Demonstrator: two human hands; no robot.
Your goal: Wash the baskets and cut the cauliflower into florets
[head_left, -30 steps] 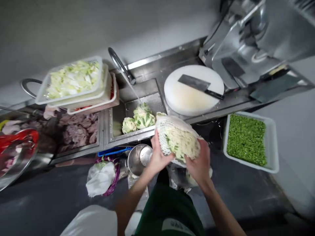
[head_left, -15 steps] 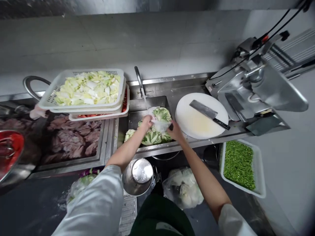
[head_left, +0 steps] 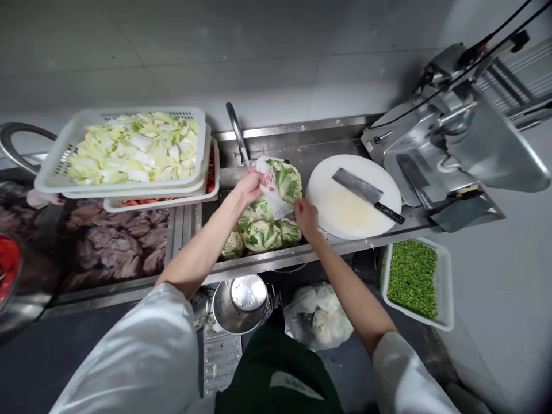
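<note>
A cauliflower with green leaves (head_left: 288, 183) is raised over the sink (head_left: 254, 263), partly inside a white foam net (head_left: 278, 206). My left hand (head_left: 250, 187) grips the bunched net on the cauliflower's left side. On the lower right, my right hand (head_left: 307, 219) is closed at the net's edge; its fingertips are mostly hidden. Several more cauliflowers (head_left: 264, 234) lie in the sink beneath. Behind my left hand stands a curved faucet (head_left: 236, 127).
A cleaver (head_left: 357, 187) rests on the round white cutting board (head_left: 340, 221) at right, beside a metal slicer (head_left: 448, 138). Stacked baskets with cut cabbage (head_left: 142, 144) stand left, near meat (head_left: 112, 247). Chopped greens (head_left: 411, 279), a steel pot (head_left: 224, 316) and a bagged vegetable (head_left: 323, 322) are below.
Both hands have lifted slightly with the cauliflower, and the net is bunched more in my left hand. My right hand has closed into a fist. The view has shifted a little.
</note>
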